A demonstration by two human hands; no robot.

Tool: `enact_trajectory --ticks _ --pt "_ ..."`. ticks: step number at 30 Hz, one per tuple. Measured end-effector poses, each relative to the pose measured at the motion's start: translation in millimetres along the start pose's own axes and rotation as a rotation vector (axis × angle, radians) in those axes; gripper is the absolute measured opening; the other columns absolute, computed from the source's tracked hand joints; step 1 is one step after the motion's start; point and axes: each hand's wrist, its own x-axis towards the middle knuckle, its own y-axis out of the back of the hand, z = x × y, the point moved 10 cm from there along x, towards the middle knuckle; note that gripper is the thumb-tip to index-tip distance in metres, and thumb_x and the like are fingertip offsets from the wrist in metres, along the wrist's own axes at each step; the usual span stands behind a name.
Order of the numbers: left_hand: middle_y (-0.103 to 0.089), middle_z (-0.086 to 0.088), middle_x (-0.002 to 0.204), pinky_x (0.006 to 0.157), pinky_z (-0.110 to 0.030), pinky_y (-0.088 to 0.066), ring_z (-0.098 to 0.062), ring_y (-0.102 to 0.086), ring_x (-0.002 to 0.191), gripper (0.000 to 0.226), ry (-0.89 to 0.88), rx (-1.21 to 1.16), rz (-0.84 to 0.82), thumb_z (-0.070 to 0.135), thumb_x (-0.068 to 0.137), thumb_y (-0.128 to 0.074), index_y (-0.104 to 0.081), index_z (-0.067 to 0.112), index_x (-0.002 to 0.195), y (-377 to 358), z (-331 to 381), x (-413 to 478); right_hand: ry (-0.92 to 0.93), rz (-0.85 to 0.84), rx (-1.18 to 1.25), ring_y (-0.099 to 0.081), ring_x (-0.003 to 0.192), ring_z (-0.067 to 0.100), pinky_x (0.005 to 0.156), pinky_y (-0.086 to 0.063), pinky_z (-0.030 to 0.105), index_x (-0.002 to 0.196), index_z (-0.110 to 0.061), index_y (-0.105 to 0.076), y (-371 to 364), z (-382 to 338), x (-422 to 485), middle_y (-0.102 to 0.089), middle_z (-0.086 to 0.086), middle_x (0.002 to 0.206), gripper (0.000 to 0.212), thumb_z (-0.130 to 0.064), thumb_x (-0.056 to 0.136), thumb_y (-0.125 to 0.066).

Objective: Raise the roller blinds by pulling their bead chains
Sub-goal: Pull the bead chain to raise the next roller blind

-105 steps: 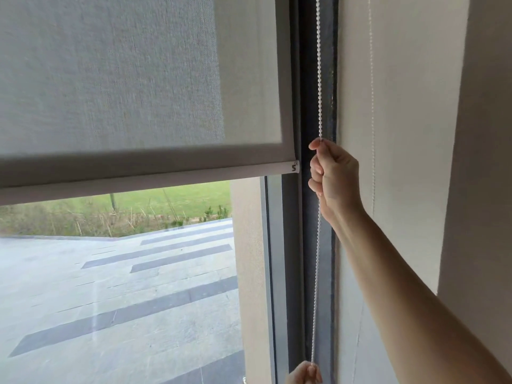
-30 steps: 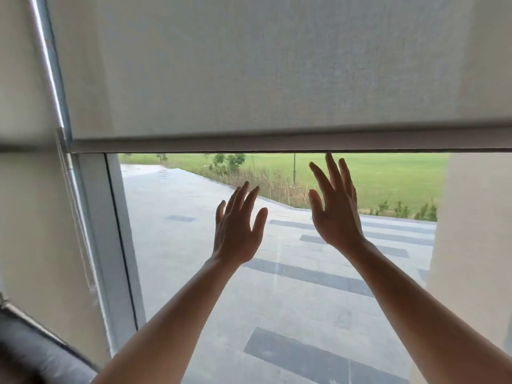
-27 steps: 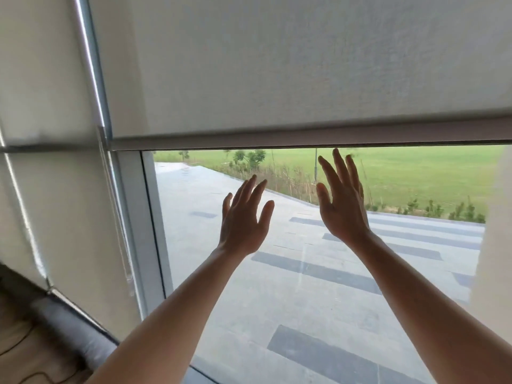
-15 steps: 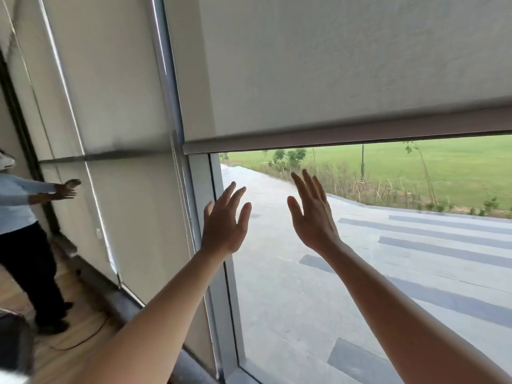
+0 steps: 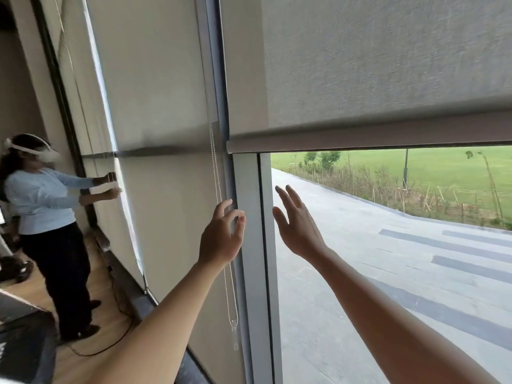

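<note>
A grey roller blind (image 5: 374, 65) on the right is partly raised; its bottom bar (image 5: 360, 137) hangs above bare glass. Left of the window frame (image 5: 250, 245) a second blind (image 5: 166, 189) reaches down to the floor. Its white bead chain (image 5: 214, 167) hangs along the frame in a loop that ends low (image 5: 234, 322). My left hand (image 5: 221, 236) is right beside this chain with fingers curled and apart, holding nothing. My right hand (image 5: 297, 225) is raised in front of the glass, fingers spread and empty.
Another person (image 5: 47, 217) in a light blue top and a white headset stands at the far left, both hands at a further blind. A black cable (image 5: 116, 314) lies on the wooden floor. A dark box (image 5: 25, 345) sits at the lower left.
My view has swung left from the raised blind to the lowered one. My left hand has come up to the hanging bead chain and its fingers have curled; my right hand stays spread.
</note>
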Motion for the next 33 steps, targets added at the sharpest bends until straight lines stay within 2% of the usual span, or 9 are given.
enact_trajectory --ticks 4,9,12,15,18,21,22,28,33 --pt "-0.046 -0.006 0.144 0.087 -0.027 -0.043 -0.021 -0.054 0.122 0.025 0.040 -0.031 0.079 0.029 0.097 -0.049 -0.066 0.016 0.110 -18.6 -53.1 42.1 0.028 -0.016 0.011 -0.028 0.144 0.028 0.111 -0.032 0.044 0.149 -0.030 -0.024 -47.5 10.0 52.2 -0.019 0.005 0.161 0.051 -0.039 0.100 -0.036" --pt "-0.049 -0.007 0.137 0.080 -0.025 -0.041 -0.022 -0.057 0.113 0.020 0.100 -0.068 0.148 0.021 0.095 -0.052 -0.067 0.013 0.105 -30.8 -114.5 81.4 0.046 -0.042 -0.012 -0.044 0.134 0.031 0.105 -0.039 0.044 0.149 -0.030 -0.025 -96.3 15.3 92.9 -0.021 0.005 0.161 0.051 -0.041 0.100 -0.035" --pt "-0.052 -0.008 0.126 0.073 -0.028 -0.048 -0.023 -0.063 0.086 0.024 0.099 -0.149 0.220 0.021 0.092 -0.056 -0.060 0.014 0.115 -31.0 -137.7 109.1 0.038 -0.004 -0.017 -0.036 0.140 0.030 0.107 -0.039 0.048 0.147 -0.030 -0.027 -110.6 14.4 114.7 -0.026 0.004 0.159 0.049 -0.040 0.100 -0.035" --pt "-0.053 -0.001 0.107 0.057 -0.026 -0.047 -0.010 -0.049 0.061 0.050 0.064 -0.234 0.275 0.035 0.088 -0.064 -0.043 0.018 0.130 -34.7 -150.1 132.0 0.013 0.048 -0.039 -0.037 0.140 0.029 0.107 -0.038 0.047 0.146 -0.029 -0.029 -121.3 13.6 128.6 -0.030 0.005 0.157 0.048 -0.038 0.100 -0.035" --pt "-0.056 0.002 0.094 0.056 -0.022 -0.045 -0.009 -0.050 0.065 0.046 -0.025 -0.332 0.260 0.043 0.087 -0.064 -0.049 0.017 0.122 -44.0 -152.1 153.3 -0.028 0.111 -0.094 -0.039 0.138 0.028 0.104 -0.040 0.047 0.146 -0.029 -0.030 -128.6 14.6 135.2 -0.031 0.005 0.157 0.047 -0.039 0.100 -0.036" --pt "-0.064 -0.004 0.083 0.057 -0.037 -0.054 -0.016 -0.057 0.064 0.026 -0.178 -0.392 0.245 0.036 0.093 -0.058 -0.060 0.010 0.098 -50.5 -147.5 163.6 -0.096 0.183 -0.164 -0.045 0.133 0.028 0.103 -0.044 0.046 0.145 -0.026 -0.032 -131.2 14.7 135.9 -0.033 0.005 0.155 0.047 -0.038 0.100 -0.037" --pt "-0.066 -0.005 0.081 0.056 -0.036 -0.055 -0.016 -0.059 0.063 0.025 -0.204 -0.434 0.250 0.034 0.093 -0.058 -0.062 0.009 0.093 -50.7 -149.3 164.5 -0.116 0.213 -0.182 -0.044 0.133 0.028 0.103 -0.044 0.045 0.145 -0.025 -0.033 -131.7 12.8 134.5 -0.034 0.006 0.154 0.047 -0.037 0.099 -0.038" --pt "-0.070 -0.011 0.085 0.067 -0.002 -0.041 -0.010 -0.059 0.073 0.017 -0.285 -0.635 0.275 0.012 0.095 -0.057 -0.068 0.000 0.099 -37.2 -164.5 163.0 -0.168 0.357 -0.281 -0.052 0.124 0.025 0.094 -0.046 0.035 0.141 -0.017 -0.042 -134.6 -19.5 120.1 -0.046 0.010 0.145 0.043 -0.029 0.099 -0.042" --pt "-0.071 -0.011 0.078 0.064 -0.010 -0.039 -0.019 -0.064 0.069 0.018 -0.255 -0.695 0.261 0.004 0.094 -0.053 -0.069 0.001 0.085 -24.0 -179.6 158.2 -0.127 0.474 -0.295 -0.063 0.079 0.015 0.065 -0.046 0.025 0.127 -0.012 -0.058 -131.4 -72.3 125.6 -0.070 0.008 0.111 0.034 -0.023 0.098 -0.044"
